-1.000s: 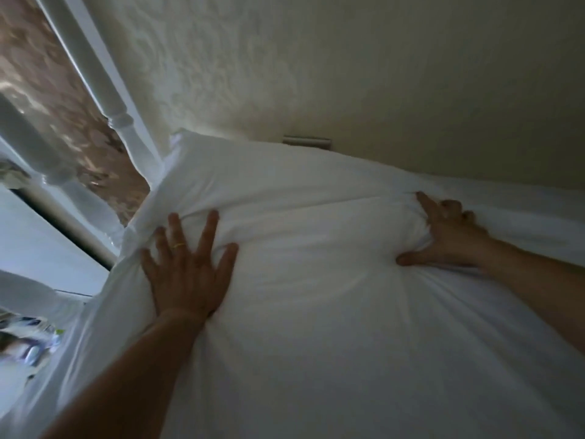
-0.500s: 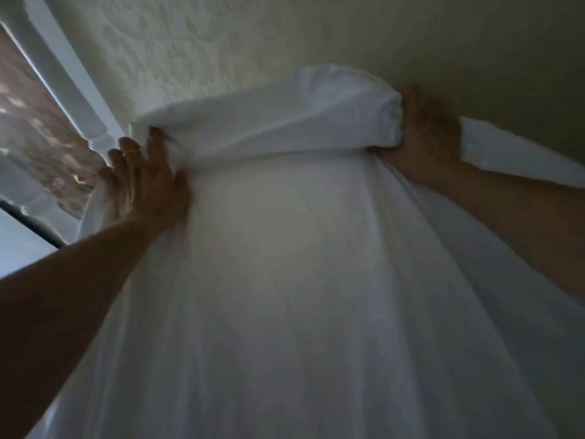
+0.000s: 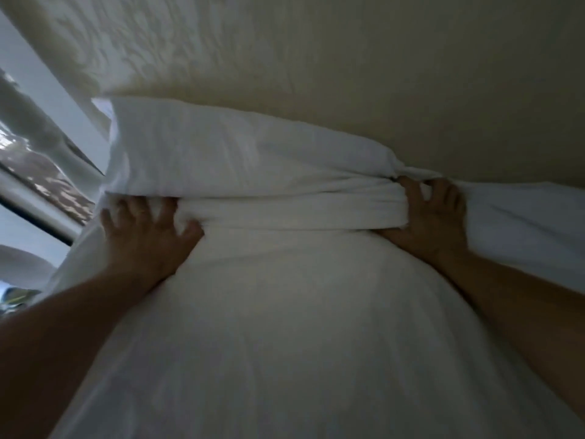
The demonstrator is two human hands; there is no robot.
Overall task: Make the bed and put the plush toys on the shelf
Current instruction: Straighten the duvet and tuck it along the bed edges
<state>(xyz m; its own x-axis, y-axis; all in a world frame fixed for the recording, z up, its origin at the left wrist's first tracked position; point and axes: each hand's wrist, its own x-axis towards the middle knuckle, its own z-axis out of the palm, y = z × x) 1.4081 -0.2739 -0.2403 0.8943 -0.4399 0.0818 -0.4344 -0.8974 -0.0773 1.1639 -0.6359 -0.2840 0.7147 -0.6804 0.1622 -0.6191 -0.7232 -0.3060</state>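
I see the white pillow (image 3: pixel 240 153) against the wall (image 3: pixel 380 74), a bunched sheet fold (image 3: pixel 291 210) just below it. My left hand (image 3: pixel 145 236) and right hand (image 3: pixel 433 217) grip that fold, fingers (image 3: pixel 411 191) curled into cloth.

Wall: I see a cream textured wall (image 3: pixel 348 58) behind everything.
Post: a white post (image 3: pixel 47 87) slants at the left.
Far left: blurred patterned surface (image 3: pixel 38 166).
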